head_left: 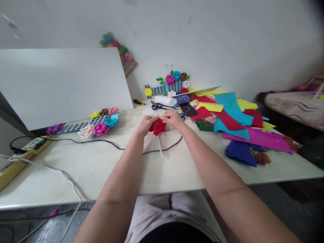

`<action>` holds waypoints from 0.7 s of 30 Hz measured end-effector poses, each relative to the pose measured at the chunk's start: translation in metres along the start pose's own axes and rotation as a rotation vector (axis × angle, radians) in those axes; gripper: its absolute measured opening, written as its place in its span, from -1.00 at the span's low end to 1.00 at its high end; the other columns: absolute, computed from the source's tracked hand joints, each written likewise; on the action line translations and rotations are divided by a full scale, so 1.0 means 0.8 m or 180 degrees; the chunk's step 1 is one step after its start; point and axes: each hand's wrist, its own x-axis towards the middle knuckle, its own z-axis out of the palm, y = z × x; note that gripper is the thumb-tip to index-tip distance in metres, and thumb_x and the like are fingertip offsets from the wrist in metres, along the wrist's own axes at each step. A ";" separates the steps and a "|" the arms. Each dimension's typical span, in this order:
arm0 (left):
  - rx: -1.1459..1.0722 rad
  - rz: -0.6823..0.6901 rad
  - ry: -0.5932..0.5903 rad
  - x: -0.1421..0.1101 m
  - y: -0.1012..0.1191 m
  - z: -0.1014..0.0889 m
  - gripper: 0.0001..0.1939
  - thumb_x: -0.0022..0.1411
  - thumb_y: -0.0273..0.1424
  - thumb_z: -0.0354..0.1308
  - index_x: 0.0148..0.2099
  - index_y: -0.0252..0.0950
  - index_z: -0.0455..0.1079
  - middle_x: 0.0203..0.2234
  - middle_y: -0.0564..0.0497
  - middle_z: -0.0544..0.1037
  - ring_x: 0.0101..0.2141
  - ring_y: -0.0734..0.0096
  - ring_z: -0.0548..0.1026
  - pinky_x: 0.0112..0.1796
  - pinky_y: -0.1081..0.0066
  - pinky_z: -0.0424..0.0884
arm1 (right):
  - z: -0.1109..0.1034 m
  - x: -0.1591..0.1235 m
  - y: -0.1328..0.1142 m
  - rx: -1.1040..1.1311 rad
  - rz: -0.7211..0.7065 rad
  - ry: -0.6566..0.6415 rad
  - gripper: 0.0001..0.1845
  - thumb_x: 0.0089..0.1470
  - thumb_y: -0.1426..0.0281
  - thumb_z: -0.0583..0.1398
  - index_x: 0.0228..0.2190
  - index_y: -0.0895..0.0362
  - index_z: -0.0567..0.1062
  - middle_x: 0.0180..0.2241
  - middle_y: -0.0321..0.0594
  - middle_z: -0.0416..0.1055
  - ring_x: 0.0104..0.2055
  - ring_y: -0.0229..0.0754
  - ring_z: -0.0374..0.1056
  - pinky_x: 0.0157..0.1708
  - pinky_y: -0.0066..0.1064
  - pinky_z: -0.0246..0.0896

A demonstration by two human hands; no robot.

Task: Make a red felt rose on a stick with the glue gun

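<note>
A red felt rose [157,127] is held up over the middle of the white table [101,168]. My left hand [145,124] grips it from the left, fingers closed round its base. My right hand [172,118] pinches the flower's top right edge. A thin stick shows at the left fingertips, and a pale stem-like strip [160,148] hangs below the rose. Both forearms reach in from the bottom of the view.
A heap of coloured felt sheets [235,125] covers the table's right. Scissors [158,106], a white roll [165,100] and blue yarn lie behind my hands. Flower-decorated woven strips [93,125] lie left; another [168,86] leans on the wall. A black cable [101,141] crosses the table. A white board [60,84] stands left.
</note>
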 end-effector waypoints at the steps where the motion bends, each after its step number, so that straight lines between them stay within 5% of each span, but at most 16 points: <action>1: -0.0018 0.0001 0.0015 0.000 0.000 0.000 -0.50 -0.14 -0.04 0.40 -0.61 -0.37 0.34 -0.74 0.07 0.31 -0.70 0.62 0.19 -0.63 0.48 0.00 | -0.001 0.000 -0.001 -0.0092 -0.0023 -0.0007 -0.81 0.06 0.38 0.23 -0.51 0.14 0.62 -0.44 -0.22 0.48 -0.40 -0.25 0.34 -0.37 -0.42 0.15; 12: -0.0384 0.0064 0.0042 -0.001 0.004 0.005 -0.58 -0.12 -0.17 0.41 -0.63 -0.37 0.34 -0.73 0.06 0.33 -0.67 0.59 0.24 -0.59 0.50 0.09 | -0.007 -0.005 -0.014 -0.1203 -0.0768 -0.0051 -0.71 0.18 0.37 0.13 -0.45 0.14 0.62 -0.33 -0.18 0.53 -0.36 -0.26 0.35 -0.41 -0.42 0.05; 21: -0.0356 0.0152 0.0056 -0.001 0.001 0.004 -0.54 -0.12 -0.12 0.41 -0.63 -0.37 0.32 -0.73 0.06 0.33 -0.67 0.60 0.23 -0.60 0.50 0.09 | -0.009 -0.008 -0.020 -0.1225 -0.0791 -0.0069 -0.68 0.21 0.35 0.09 -0.41 0.14 0.61 -0.30 -0.17 0.52 -0.34 -0.26 0.35 -0.38 -0.43 0.06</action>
